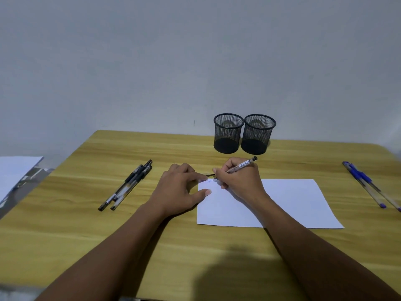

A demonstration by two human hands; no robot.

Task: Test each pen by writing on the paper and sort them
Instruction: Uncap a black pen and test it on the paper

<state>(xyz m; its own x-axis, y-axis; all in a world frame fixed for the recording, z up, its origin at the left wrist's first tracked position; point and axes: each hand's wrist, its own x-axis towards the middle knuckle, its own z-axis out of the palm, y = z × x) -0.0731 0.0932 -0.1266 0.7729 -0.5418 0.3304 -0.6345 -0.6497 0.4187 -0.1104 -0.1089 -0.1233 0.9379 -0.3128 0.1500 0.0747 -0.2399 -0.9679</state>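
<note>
head view: my right hand grasps pen, tip at paper top-left corner, barrel slanting toward cups; left hand flat, released, pinning paper edge.

Bare wooden tabletop lies open along the near edge and between the black pens and the paper, while two mesh cups, touching, block the far centre and blue pens crowd the right edge.

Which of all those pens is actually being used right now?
The pen gripped in the right hand, its tip on the paper. The black pens and blue pens lie untouched on the table.
</note>
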